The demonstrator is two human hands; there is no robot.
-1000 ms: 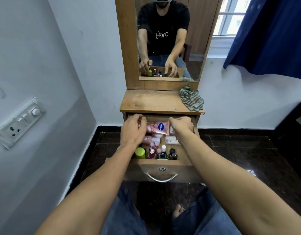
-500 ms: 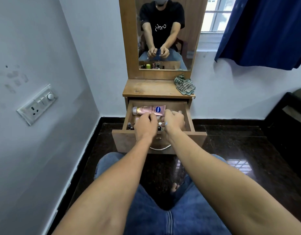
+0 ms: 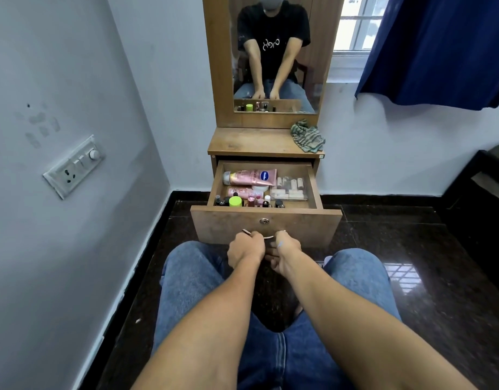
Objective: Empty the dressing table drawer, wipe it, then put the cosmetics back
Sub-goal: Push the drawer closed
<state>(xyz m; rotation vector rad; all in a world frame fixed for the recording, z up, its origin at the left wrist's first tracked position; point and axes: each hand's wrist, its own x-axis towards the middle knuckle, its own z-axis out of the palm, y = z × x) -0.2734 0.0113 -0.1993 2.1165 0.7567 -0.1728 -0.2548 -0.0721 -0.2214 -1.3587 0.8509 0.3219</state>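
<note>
Drawer [image 3: 266,220] stands pulled out, cosmetics inside: pink lotion tube [image 3: 249,176] along back edge, lime-capped jar [image 3: 235,201] at front-left. Your left hand [image 3: 246,248] and right hand [image 3: 286,250] both grip the handle [image 3: 266,237]. Striped cloth [image 3: 308,135] on tabletop's right edge.

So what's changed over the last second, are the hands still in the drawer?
No. Both hands came out of the drawer; the left hand and right hand now grip its handle. The pink tube was let go at the back. The cloth stayed put.
</note>
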